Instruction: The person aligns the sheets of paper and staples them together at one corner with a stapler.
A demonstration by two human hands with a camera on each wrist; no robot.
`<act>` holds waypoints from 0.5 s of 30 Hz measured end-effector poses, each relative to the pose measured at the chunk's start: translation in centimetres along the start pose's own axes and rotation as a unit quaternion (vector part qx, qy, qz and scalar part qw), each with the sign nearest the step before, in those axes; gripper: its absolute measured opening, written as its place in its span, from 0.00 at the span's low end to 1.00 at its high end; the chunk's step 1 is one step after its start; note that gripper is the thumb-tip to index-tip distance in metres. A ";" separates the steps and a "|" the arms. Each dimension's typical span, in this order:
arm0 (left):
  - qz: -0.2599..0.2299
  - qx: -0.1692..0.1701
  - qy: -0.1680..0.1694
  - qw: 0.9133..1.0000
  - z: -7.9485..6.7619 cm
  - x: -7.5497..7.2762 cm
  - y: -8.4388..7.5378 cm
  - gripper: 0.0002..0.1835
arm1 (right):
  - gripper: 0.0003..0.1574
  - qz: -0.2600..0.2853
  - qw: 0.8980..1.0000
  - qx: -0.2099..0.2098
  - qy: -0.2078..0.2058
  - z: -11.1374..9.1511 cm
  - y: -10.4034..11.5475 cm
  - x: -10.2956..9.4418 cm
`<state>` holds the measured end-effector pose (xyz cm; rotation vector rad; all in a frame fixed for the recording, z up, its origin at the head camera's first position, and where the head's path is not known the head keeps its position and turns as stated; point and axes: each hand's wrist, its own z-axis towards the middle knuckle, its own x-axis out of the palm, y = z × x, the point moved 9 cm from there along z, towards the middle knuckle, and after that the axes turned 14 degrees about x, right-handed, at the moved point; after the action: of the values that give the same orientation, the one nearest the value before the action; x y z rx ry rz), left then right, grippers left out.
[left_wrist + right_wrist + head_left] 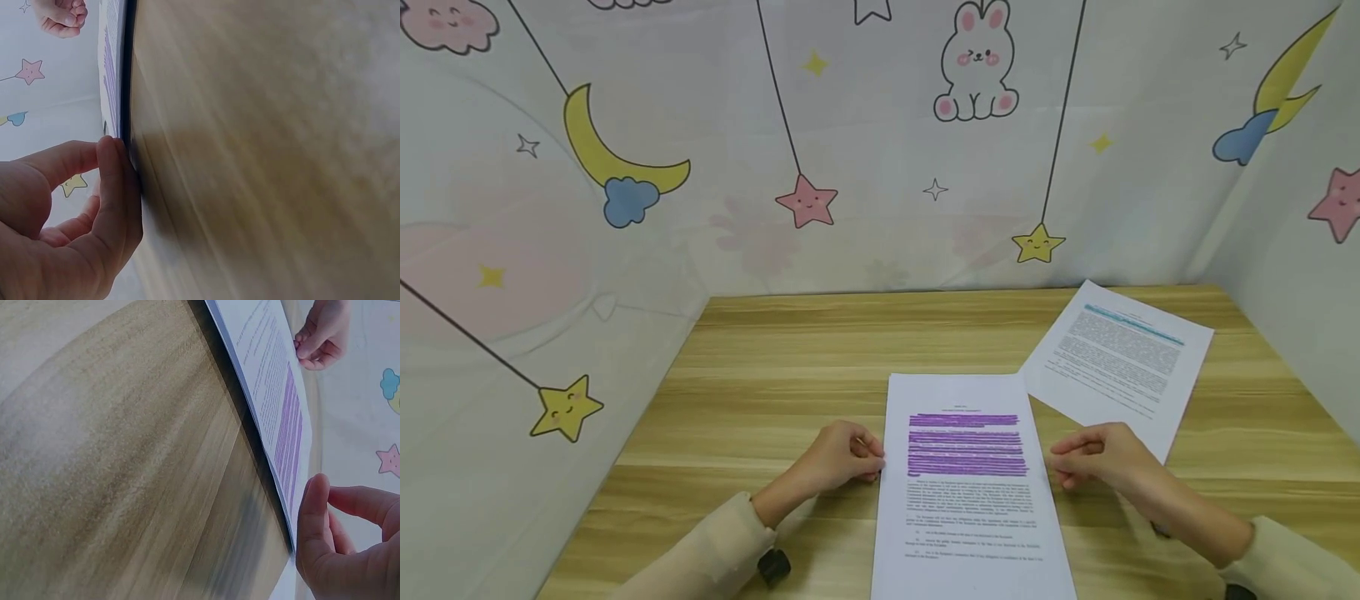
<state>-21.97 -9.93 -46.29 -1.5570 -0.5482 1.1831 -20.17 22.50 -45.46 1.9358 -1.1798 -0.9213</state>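
Note:
A stack of printed paper sheets (pixel 962 533) lies on the wooden table, its top page marked with broad purple highlighter lines. At the stack's left edge is my left hand (pixel 844 454); in the left wrist view its fingertips (pixel 107 147) meet that edge, thumb close to the fingers. My right hand (pixel 1101 457) is beside the right edge, fingers fairly straight. In the right wrist view its thumb and index fingertips (pixel 319 484) come together right by the sheets' edge (pixel 284 506).
More printed sheets (pixel 1120 358), with blue highlighting at the top, lie askew at the back right, partly behind my right hand. Bare wood (pixel 775 350) shows at the back left. A white cloth (pixel 880 125) printed with stars, moons and a rabbit hangs around the table.

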 end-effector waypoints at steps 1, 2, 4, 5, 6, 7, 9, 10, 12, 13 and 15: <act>0.002 0.000 0.002 1.000 0.0 0.0 0.0 0.04 | 0.19 0.003 1.000 0.000 -0.001 0.0 0.0 -0.1; 0.005 -0.001 0.003 1.000 0.1 0.0 0.1 0.04 | 0.19 0.006 1.000 -0.001 -0.001 0.0 0.0 -0.3; 0.007 -0.002 0.006 1.000 0.2 0.0 0.1 0.04 | 0.19 0.010 1.000 -0.006 -0.002 0.1 0.1 -0.6; 0.007 -0.003 0.007 1.000 0.3 0.0 0.1 0.04 | 0.20 0.013 1.000 -0.009 -0.003 0.1 0.1 -0.8; 0.008 -0.003 0.009 1.000 0.3 0.0 0.1 0.04 | 0.20 0.015 1.000 -0.012 -0.004 0.1 0.1 -1.0; 0.011 -0.003 0.012 1.000 0.4 0.0 0.1 0.04 | 0.21 0.016 1.000 -0.016 -0.005 0.1 0.2 -1.2; 0.018 0.000 0.016 1.000 0.7 -0.1 0.0 0.04 | 0.21 0.021 1.000 -0.016 -0.008 0.1 0.2 -1.6; 0.023 0.003 0.018 1.000 0.8 -0.1 -0.1 0.03 | 0.21 0.026 1.000 -0.014 -0.011 0.1 0.3 -1.9; 0.039 0.014 0.021 0.999 1.2 -0.3 -0.4 0.03 | 0.21 0.036 0.999 -0.008 -0.020 0.2 0.3 -2.6; 0.044 0.018 0.021 0.999 1.5 -0.4 -0.5 0.02 | 0.21 0.040 0.999 -0.005 -0.025 0.2 0.2 -3.0; 0.053 0.026 0.017 0.998 2.0 -0.7 -0.8 0.02 | 0.21 0.052 0.998 -0.003 -0.033 0.3 0.2 -3.7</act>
<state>-23.87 -9.27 -45.18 -1.5749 -0.4132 1.2391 -21.74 25.74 -44.60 1.8344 -1.3013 -0.9379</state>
